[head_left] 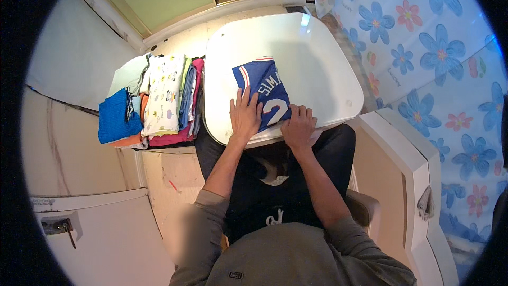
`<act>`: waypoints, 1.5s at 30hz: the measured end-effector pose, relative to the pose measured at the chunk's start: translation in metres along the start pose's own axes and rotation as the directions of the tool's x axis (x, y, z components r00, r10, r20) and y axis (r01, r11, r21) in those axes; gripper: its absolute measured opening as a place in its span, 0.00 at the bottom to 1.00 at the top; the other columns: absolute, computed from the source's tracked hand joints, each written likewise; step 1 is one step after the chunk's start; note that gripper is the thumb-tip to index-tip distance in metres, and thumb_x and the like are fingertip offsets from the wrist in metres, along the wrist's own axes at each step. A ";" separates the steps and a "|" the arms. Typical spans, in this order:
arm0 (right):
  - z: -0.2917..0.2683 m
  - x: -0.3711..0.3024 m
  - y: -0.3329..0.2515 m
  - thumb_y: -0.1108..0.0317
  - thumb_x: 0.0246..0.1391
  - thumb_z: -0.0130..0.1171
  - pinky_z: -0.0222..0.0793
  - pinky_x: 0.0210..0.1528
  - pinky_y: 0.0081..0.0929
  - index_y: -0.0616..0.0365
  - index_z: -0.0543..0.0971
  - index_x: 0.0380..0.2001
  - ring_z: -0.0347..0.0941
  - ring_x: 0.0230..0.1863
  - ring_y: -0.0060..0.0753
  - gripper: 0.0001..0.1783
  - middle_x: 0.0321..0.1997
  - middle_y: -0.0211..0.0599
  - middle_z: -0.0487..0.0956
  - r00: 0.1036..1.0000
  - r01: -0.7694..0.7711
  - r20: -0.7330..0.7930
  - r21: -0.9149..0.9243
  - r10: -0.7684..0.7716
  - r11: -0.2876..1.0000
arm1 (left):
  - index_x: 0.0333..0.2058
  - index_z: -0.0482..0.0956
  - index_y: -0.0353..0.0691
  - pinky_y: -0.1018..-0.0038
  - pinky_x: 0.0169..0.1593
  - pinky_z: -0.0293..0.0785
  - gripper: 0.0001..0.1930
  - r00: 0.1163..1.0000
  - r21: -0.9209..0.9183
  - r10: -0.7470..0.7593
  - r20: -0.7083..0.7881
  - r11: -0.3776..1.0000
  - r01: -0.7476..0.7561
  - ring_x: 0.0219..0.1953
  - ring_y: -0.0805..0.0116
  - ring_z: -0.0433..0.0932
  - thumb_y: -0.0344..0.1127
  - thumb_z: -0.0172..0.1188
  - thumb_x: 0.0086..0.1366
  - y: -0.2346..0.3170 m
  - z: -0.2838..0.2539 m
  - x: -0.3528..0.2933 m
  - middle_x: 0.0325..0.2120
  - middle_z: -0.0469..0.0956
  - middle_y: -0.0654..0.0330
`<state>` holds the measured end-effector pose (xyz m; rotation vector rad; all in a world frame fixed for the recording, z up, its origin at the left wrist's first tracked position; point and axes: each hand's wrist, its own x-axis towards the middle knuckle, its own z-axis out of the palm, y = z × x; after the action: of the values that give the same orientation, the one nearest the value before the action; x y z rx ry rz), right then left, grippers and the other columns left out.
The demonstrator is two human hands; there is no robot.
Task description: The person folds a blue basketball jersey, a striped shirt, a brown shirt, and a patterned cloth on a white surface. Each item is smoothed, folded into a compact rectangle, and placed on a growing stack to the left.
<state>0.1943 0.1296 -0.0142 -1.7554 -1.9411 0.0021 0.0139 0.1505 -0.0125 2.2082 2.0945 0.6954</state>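
Note:
A blue sports jersey (272, 92) with white lettering and red-and-white trim lies folded on a white, round-cornered table (323, 58). My left hand (245, 116) rests on the jersey's near left side, its fingers spread and flat against cloth and table edge. At the near right corner of the jersey is my right hand (299, 130), fingers bent and pinching the cloth by the table's front edge. What its thumb does is hidden.
Left of the table stands a stack of folded clothes (165, 98), with a blue knitted piece (120, 116) on its left part. A flowered curtain (436, 53) hangs at the right, beyond a white cabinet (391, 164). A white door with a handle (66, 228) is at the lower left.

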 end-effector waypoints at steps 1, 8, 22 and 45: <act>0.003 0.002 0.002 0.67 0.43 0.65 0.67 0.46 0.52 0.54 0.79 0.49 0.73 0.51 0.47 0.24 0.45 0.39 0.77 1.000 -0.015 0.015 -0.016 0.015 1.000 | 0.59 0.77 0.40 0.43 0.68 0.56 0.22 1.000 0.021 0.010 0.009 1.000 -0.010 0.71 0.42 0.60 0.44 0.57 0.72 0.001 -0.002 -0.003 0.68 0.65 0.48; -0.007 0.007 -0.005 0.67 0.48 0.60 0.69 0.46 0.52 0.53 0.79 0.46 0.76 0.49 0.47 0.19 0.44 0.39 0.80 0.996 -0.080 -0.019 0.097 0.083 0.992 | 0.59 0.78 0.45 0.41 0.69 0.52 0.21 1.000 0.051 0.002 0.003 0.999 -0.002 0.73 0.44 0.57 0.47 0.54 0.74 -0.002 0.003 -0.008 0.69 0.64 0.51; 0.000 0.008 -0.015 0.63 0.42 0.65 0.69 0.46 0.55 0.53 0.76 0.47 0.75 0.50 0.48 0.25 0.46 0.38 0.79 0.986 -0.127 0.106 -0.019 0.128 0.992 | 0.60 0.77 0.43 0.44 0.71 0.52 0.21 0.999 0.025 -0.046 0.002 0.999 0.046 0.73 0.46 0.58 0.45 0.52 0.75 -0.003 0.005 -0.006 0.69 0.64 0.52; -0.009 0.003 0.022 0.66 0.44 0.65 0.68 0.48 0.53 0.50 0.82 0.43 0.73 0.52 0.45 0.19 0.46 0.36 0.79 0.997 0.006 0.071 -0.055 -0.002 0.998 | 0.60 0.78 0.45 0.41 0.70 0.51 0.20 0.998 0.090 -0.060 0.016 0.994 0.058 0.73 0.45 0.56 0.46 0.52 0.75 0.001 0.002 -0.005 0.70 0.62 0.51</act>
<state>0.2186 0.1328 -0.0126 -1.8101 -2.0130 0.0098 0.0154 0.1459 -0.0158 2.1770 2.2137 0.5868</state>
